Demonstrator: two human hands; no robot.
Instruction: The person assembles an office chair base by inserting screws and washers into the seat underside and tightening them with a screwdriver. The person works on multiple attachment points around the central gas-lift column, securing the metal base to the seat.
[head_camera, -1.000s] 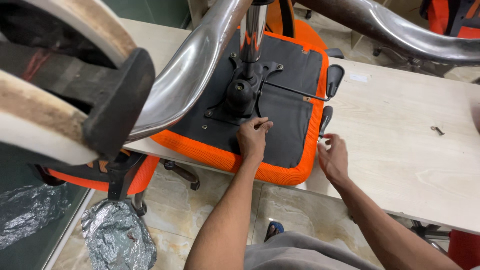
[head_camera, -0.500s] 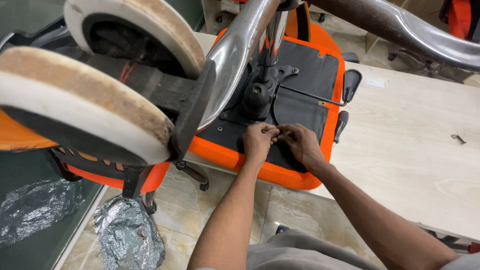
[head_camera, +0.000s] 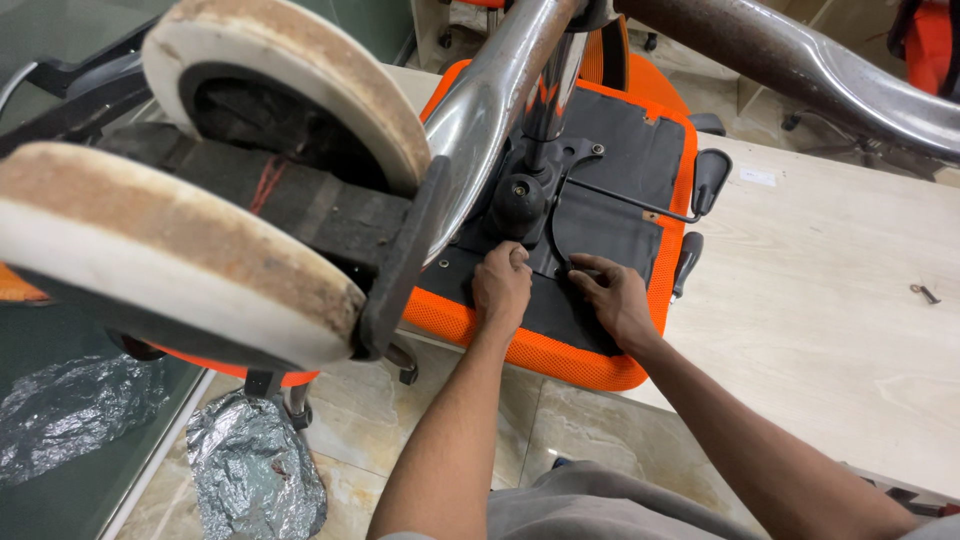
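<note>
An upturned orange office chair seat (head_camera: 540, 345) lies on the pale wooden surface (head_camera: 830, 330), its chrome base leg (head_camera: 480, 110) and worn caster wheels (head_camera: 200, 250) looming near the camera. The black underside panel (head_camera: 610, 235) (fabric-covered) faces up. The left hand (head_camera: 503, 288) rests there, fingers curled together; the right hand (head_camera: 618, 300) presses flat, fingers apart, holding nothing.

I saw an orange chair seat (head_camera: 560, 350) lying upside down on a pale table (head_camera: 830, 330). My left hand (head_camera: 503, 287) and right hand (head_camera: 618, 298) pressed on its black underside (head_camera: 620, 180). A big dirty wheel (head_camera: 170, 260) was close up.
</note>
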